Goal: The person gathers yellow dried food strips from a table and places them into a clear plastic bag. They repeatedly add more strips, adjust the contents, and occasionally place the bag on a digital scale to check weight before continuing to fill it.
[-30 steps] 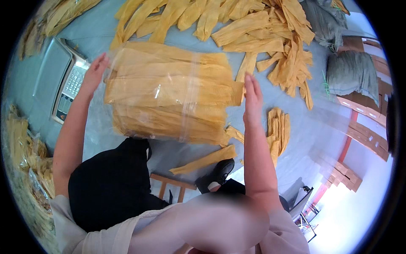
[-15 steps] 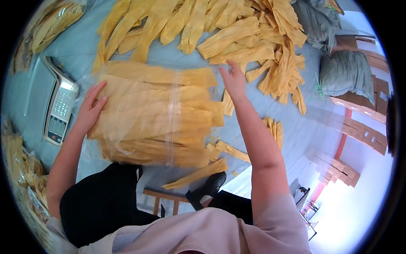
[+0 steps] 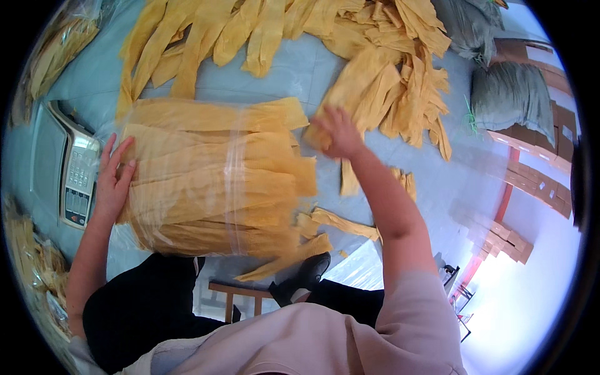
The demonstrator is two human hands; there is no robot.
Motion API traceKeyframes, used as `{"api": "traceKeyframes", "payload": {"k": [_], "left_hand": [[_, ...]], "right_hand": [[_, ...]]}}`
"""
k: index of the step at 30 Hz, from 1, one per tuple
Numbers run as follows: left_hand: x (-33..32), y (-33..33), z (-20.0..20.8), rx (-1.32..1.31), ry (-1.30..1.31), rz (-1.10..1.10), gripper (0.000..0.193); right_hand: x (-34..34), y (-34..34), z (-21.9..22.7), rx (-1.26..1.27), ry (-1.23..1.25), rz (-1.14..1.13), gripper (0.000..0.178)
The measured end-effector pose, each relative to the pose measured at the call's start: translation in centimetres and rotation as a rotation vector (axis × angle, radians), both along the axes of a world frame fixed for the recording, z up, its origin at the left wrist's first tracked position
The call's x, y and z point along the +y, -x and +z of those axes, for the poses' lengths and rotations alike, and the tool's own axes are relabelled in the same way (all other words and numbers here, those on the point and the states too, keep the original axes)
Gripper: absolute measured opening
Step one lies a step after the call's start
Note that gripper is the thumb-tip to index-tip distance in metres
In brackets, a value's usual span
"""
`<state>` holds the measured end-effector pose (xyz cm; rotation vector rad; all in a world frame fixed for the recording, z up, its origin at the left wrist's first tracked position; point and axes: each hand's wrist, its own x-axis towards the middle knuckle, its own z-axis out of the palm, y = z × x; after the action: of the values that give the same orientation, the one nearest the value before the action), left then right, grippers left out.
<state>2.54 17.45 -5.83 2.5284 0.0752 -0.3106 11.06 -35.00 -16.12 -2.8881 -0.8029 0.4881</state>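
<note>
A wide bundle of flat, wrinkled yellow strips (image 3: 200, 181), like dried tofu skin, lies before me in a clear plastic bag (image 3: 150, 219). The strips' ends stick out of the bag on the right. My left hand (image 3: 114, 181) rests against the bundle's left end, its fingers spread. Right of the bundle, my right hand (image 3: 339, 134) is closed on the near end of a broad yellow strip (image 3: 356, 84) from the loose pile. Slight blur softens that hand, and its fingertips are partly hidden.
Loose yellow strips (image 3: 206, 37) spread along the far side. A digital scale (image 3: 80, 175) stands at left, with bagged strips (image 3: 69, 50) beyond it. Broken pieces (image 3: 344, 222) lie near the bundle's right corner. Grey sacks (image 3: 512, 100) and cardboard boxes (image 3: 537, 187) are at right.
My right hand, empty and open before, has closed on a strip, whose end has come nearer the bundle. The left hand still touches the bundle; the whole view has shifted slightly.
</note>
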Motion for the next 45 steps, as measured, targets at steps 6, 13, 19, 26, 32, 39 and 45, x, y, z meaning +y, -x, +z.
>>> {"api": "traceKeyframes", "payload": {"k": [6,13,19,26,32,39,45], "left_hand": [[-5.2,-0.3,4.2,-0.285,-0.15,-0.307,0.036],[-9.3,0.9,4.7,-0.26,0.019,-0.457,0.032],[-9.8,2.0,2.5,-0.18,0.04,-0.372,0.031],[-10.0,1.6,2.5,-0.195,0.058,-0.379,0.032],[-10.1,1.6,2.1,-0.209,0.059,-0.378,0.032],[-9.6,1.5,2.3,-0.141,0.041,-0.406,0.033],[-10.1,1.7,2.1,-0.171,0.058,-0.379,0.033]], "right_hand": [[-2.6,11.3,2.2,0.395,-0.263,-0.078,0.069],[0.3,9.0,-2.3,0.119,-0.28,-1.029,0.053],[2.1,10.6,-1.2,0.562,-0.456,-1.111,0.039],[-2.3,2.1,12.7,-0.064,-1.183,-0.902,0.021],[-6.0,4.1,3.8,-0.307,-0.312,-0.255,0.034],[-3.3,4.7,-1.2,-0.219,-0.416,-1.314,0.066],[-0.3,1.0,-0.8,0.068,-0.002,-1.422,0.094]]}}
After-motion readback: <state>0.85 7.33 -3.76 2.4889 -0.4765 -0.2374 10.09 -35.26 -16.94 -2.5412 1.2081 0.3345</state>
